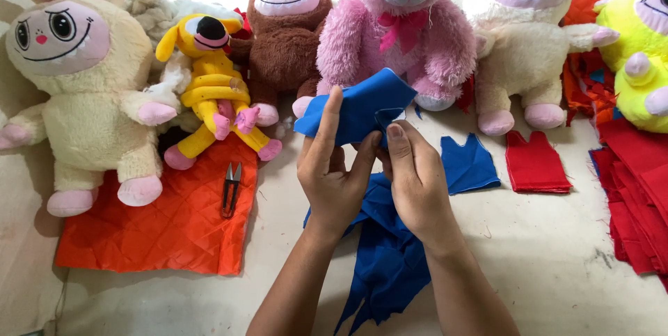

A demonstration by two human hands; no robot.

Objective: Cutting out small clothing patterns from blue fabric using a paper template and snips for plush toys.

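Small royal-blue woven fabric piece (362, 108) held above counter (543, 252) — left hand (330, 172) and right hand (414, 176) fingers pinched on it. Risk: slippery cloth sliding from pinch, dropping onto blue scrap pile (383, 259) beneath — mix-up likely.

Matt blue cloth piece (362, 110) (woven, smooth); fluffy pink plush bear (396, 37).
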